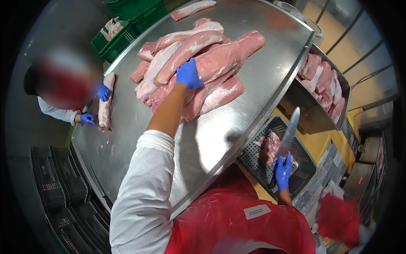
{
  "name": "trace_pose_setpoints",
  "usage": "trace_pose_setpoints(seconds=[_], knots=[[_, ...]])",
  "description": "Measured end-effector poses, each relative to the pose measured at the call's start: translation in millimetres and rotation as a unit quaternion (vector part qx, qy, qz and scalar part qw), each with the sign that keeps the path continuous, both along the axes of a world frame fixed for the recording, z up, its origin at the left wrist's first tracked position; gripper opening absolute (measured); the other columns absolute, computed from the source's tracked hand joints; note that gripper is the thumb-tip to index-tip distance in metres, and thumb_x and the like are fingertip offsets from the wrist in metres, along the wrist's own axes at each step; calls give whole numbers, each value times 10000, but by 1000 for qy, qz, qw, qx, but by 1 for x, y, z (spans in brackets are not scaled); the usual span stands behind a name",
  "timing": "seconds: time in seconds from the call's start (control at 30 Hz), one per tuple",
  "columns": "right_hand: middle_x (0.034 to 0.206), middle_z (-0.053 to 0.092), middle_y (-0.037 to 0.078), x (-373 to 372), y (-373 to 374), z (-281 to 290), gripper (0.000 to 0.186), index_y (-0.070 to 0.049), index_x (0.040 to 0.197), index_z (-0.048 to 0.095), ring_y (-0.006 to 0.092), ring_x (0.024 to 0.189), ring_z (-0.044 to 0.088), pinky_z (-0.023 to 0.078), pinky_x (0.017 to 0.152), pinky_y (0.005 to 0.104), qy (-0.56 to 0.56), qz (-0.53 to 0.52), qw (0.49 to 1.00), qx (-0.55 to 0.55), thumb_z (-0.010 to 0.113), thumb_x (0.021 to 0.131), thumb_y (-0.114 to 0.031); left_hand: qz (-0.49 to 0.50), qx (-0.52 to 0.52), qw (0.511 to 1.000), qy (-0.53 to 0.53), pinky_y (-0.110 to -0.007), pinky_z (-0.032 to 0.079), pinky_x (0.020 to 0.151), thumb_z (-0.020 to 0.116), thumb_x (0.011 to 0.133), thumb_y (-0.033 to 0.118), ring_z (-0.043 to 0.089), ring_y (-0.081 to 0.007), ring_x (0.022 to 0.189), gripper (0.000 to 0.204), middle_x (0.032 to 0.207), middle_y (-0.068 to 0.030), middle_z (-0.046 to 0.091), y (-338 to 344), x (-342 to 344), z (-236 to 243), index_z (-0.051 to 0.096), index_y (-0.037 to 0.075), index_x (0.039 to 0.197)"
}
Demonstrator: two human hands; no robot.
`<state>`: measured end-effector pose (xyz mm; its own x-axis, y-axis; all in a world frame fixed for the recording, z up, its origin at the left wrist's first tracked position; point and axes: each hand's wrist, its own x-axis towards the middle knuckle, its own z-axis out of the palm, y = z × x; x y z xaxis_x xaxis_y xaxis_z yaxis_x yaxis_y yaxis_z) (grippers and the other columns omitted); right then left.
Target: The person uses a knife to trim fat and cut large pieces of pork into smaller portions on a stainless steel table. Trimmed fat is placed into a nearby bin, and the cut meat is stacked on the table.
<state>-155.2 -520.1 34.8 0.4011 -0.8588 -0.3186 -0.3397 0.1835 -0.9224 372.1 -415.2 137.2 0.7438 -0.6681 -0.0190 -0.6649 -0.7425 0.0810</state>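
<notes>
Long pink pork loins (pixel 220 61) with pale fat lie heaped on the steel table. My left hand (pixel 190 75), in a blue glove, reaches across to the middle of the heap. Its fingers curl against one of the loins, and their tips are partly hidden in the meat. Off the table's right edge, my right hand (pixel 283 171), also blue-gloved, grips a knife (pixel 290 130) with its long blade pointing up and away from me. The knife's handle is mostly covered by my fingers. Beneath that hand, a black perforated crate (pixel 306 163) holds meat trimmings (pixel 269 148).
Across the steel table (pixel 275 46), at left, a co-worker's gloved hands (pixel 102 92) are at another meat strip (pixel 105 103). A steel bin (pixel 344 91) of meat stands at right. Green crates (pixel 141 17) are at far left, black crates (pixel 63 169) near left. Another person in red (pixel 338 220) is lower right.
</notes>
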Motion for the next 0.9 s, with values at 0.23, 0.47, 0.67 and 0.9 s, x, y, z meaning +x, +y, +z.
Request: trace_pose_setpoints(seconds=[0.23, 0.47, 0.67, 0.9], knots=[[813, 591, 30, 32, -38, -8, 411, -34, 1383, 424, 74, 567, 534, 398, 439, 224, -56, 6, 998, -33, 559, 1002, -108, -14, 19, 983, 180, -410, 470, 1025, 838, 558, 437, 589, -384, 1190, 1050, 1271, -313, 580, 1, -10, 2, 412, -101, 1354], [820, 603, 42, 128, 2, -1, 256, -29, 1240, 480, 96, 590, 575, 415, 447, 217, -185, 82, 976, 86, 557, 1012, -117, 123, -452, 458, 756, -377, 485, 997, 702, 742, 199, 595, -278, 1127, 715, 1247, -173, 603, 104, -144, -63, 475, -18, 1384], [804, 614, 37, 188, 57, 33, 130, -47, 1101, 514, 94, 591, 586, 423, 455, 216, -159, 206, 963, 74, 568, 1007, -118, 127, -511, 637, 564, -351, 520, 857, 605, 887, 144, 640, -212, 938, 347, 1099, -137, 662, 249, -220, -125, 619, 12, 1208], [793, 583, 3, 129, 96, 21, 111, -55, 1041, 559, 59, 605, 527, 430, 495, 218, -25, 326, 945, -1, 570, 1004, -159, 444, -601, 632, 205, -261, 493, 682, 536, 971, 196, 641, -155, 744, 250, 884, -63, 715, 665, -278, -91, 721, 44, 1044]])
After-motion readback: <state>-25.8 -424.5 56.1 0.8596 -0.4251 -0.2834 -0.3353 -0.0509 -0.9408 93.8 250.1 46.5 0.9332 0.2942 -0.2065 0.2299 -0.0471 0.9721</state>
